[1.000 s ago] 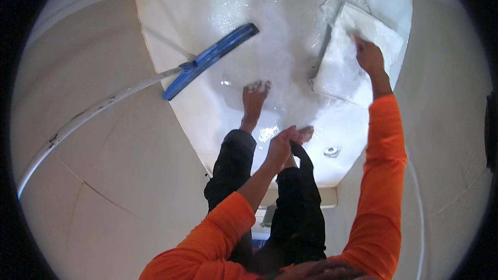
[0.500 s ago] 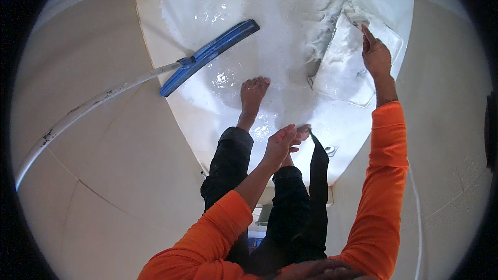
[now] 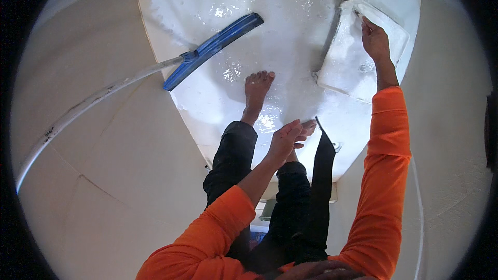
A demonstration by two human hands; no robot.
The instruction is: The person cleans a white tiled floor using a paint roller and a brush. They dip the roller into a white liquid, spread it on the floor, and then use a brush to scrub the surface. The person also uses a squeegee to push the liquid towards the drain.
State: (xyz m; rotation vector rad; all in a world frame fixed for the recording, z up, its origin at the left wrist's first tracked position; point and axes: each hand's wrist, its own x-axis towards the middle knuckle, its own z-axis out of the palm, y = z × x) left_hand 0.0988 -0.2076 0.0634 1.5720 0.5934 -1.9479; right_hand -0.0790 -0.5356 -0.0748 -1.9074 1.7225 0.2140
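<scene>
My right hand (image 3: 375, 40) is closed around a small brush (image 3: 358, 13), whose head shows only in part. It is over the upper part of a white rectangular tray-like panel (image 3: 345, 70) with a raised rim, wet and streaked with white foam. My left hand (image 3: 284, 141) hangs in front of my right leg, fingers loosely curled and a little apart, nothing visible in them. Beside it a black strap (image 3: 323, 161) dangles, its tip close to my right foot (image 3: 308, 127); no contact with the hand is visible.
A blue floor squeegee (image 3: 215, 49) on a long pale pole (image 3: 93, 105) leans at the left. My bare feet stand on a wet, shiny white floor (image 3: 290, 36). Beige walls (image 3: 93, 176) rise on both sides. A small drain-like fitting (image 3: 337, 147) is near my right leg.
My right hand and the brush have shifted slightly up on the panel. Much of the thick foam at the panel's left edge is gone. The strap's tip has swung slightly up and right.
</scene>
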